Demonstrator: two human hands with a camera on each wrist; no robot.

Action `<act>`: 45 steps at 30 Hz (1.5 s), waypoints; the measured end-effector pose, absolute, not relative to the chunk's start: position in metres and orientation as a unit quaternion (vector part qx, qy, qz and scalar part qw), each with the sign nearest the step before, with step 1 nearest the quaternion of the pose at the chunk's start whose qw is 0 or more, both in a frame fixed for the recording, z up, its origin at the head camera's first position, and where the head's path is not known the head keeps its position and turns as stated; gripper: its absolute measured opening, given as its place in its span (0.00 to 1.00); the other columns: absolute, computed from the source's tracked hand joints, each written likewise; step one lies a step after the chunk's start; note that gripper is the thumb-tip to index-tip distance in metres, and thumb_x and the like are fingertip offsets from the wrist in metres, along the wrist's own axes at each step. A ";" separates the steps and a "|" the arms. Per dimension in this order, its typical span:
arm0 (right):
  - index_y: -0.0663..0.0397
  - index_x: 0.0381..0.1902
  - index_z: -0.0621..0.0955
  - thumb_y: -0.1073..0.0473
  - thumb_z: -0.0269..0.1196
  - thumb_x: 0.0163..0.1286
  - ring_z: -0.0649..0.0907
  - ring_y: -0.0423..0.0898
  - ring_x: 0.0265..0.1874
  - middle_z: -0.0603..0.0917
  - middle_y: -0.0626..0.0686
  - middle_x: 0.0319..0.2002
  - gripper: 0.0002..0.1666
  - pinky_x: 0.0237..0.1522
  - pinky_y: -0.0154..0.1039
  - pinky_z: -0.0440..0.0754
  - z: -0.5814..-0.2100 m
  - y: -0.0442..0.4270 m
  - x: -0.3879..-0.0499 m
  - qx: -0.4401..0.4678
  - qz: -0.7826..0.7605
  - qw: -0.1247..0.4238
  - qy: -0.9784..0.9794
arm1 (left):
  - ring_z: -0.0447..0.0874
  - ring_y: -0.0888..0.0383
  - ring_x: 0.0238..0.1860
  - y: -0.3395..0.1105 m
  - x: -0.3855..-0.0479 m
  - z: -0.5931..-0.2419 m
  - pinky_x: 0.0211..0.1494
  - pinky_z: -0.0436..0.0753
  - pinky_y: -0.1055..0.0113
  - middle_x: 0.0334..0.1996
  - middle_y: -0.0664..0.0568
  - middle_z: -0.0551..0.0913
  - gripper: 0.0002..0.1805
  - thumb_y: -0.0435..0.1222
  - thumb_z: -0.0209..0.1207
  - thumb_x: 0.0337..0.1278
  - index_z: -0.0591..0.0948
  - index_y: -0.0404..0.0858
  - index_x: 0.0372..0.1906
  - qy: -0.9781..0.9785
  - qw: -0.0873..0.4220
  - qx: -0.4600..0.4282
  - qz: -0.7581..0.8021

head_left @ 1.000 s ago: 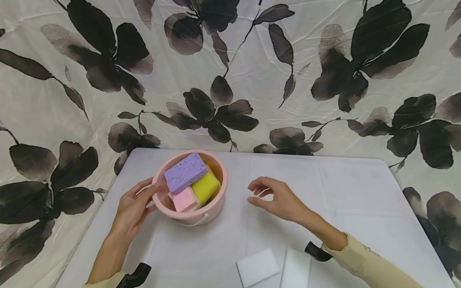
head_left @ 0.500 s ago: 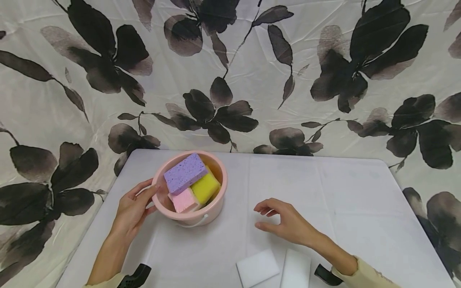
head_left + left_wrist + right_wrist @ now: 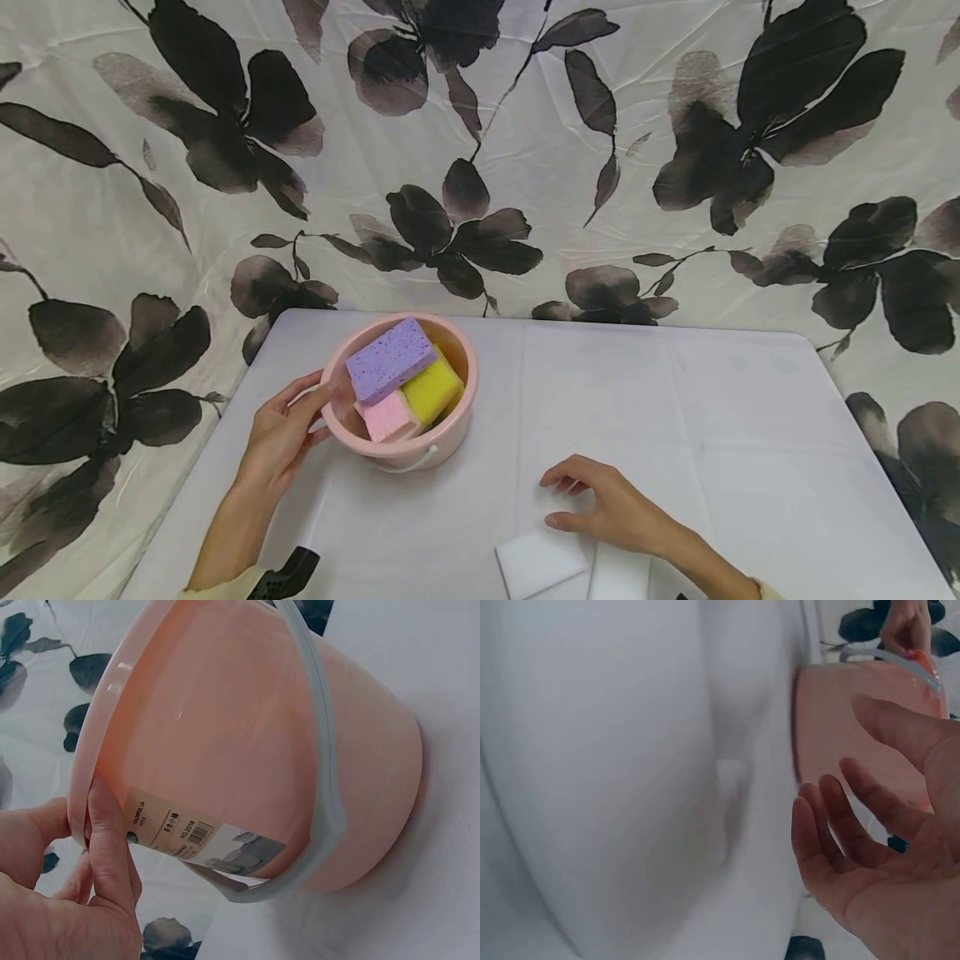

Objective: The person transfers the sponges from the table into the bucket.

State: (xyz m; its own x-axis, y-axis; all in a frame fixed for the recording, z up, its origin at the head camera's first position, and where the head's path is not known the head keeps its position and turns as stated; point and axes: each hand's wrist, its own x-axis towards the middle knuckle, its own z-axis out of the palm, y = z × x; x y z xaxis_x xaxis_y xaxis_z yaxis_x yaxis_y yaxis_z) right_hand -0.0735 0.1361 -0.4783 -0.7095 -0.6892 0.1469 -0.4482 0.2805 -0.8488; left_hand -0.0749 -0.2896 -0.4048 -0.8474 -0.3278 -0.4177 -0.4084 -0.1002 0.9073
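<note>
A pink bucket (image 3: 446,442) with a pale handle (image 3: 324,750) stands on the left of the table. Its rim is pinched between the thumb and fingers of my left hand (image 3: 281,437). Inside lie a purple sponge (image 3: 390,360), a yellow sponge (image 3: 432,390) and a pink sponge (image 3: 388,417), the purple one on top. My right hand (image 3: 611,504), fingers loosely bent and holding nothing, is over the table just beyond two flat white rectangular pieces, a left one (image 3: 536,562) and a right one (image 3: 621,575). In the right wrist view those pieces are blurred.
A white cloth covers the table (image 3: 750,433). Right behind its far edge hangs a white curtain (image 3: 570,167) with dark flowers. A printed label (image 3: 199,832) is stuck on the bucket's side.
My right hand has moved from beside the bucket towards the table's near side, close to the white pieces. My left hand stays on the bucket's rim, and the sponges have not moved.
</note>
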 end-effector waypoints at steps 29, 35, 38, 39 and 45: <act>0.49 0.54 0.82 0.58 0.71 0.69 0.83 0.38 0.45 0.85 0.47 0.50 0.17 0.46 0.37 0.87 -0.483 0.153 -0.068 -0.404 -0.489 0.270 0.724 | 0.83 0.66 0.48 -0.290 -0.073 -0.407 0.47 0.87 0.73 0.47 0.65 0.84 0.35 0.49 0.65 0.69 0.68 0.44 0.75 0.671 0.024 -0.261 0.694; 0.49 0.51 0.86 0.55 0.73 0.66 0.84 0.41 0.45 0.87 0.48 0.49 0.16 0.46 0.39 0.88 -0.469 0.154 -0.077 -0.375 -0.524 0.312 0.698 | 0.83 0.65 0.48 -0.290 -0.073 -0.407 0.47 0.86 0.73 0.47 0.66 0.84 0.34 0.49 0.64 0.69 0.69 0.45 0.75 0.672 0.026 -0.261 0.693; 0.49 0.51 0.87 0.55 0.74 0.65 0.84 0.42 0.45 0.88 0.48 0.49 0.17 0.46 0.40 0.88 -0.460 0.152 -0.081 -0.369 -0.528 0.322 0.694 | 0.82 0.65 0.48 -0.290 -0.073 -0.407 0.47 0.86 0.73 0.47 0.65 0.84 0.34 0.49 0.64 0.69 0.69 0.45 0.75 0.674 0.025 -0.262 0.691; 0.49 0.50 0.87 0.55 0.74 0.65 0.84 0.42 0.45 0.88 0.48 0.49 0.17 0.46 0.40 0.88 -0.456 0.152 -0.083 -0.369 -0.528 0.322 0.694 | 0.82 0.65 0.48 -0.290 -0.074 -0.407 0.47 0.86 0.73 0.48 0.65 0.84 0.34 0.49 0.64 0.69 0.69 0.45 0.75 0.674 0.026 -0.261 0.690; 0.50 0.50 0.88 0.55 0.75 0.64 0.85 0.41 0.44 0.88 0.47 0.46 0.17 0.45 0.41 0.89 -0.438 0.147 -0.094 -0.379 -0.518 0.312 0.700 | 0.82 0.65 0.48 -0.290 -0.074 -0.407 0.47 0.86 0.73 0.48 0.65 0.84 0.34 0.49 0.64 0.69 0.69 0.45 0.75 0.673 0.026 -0.261 0.691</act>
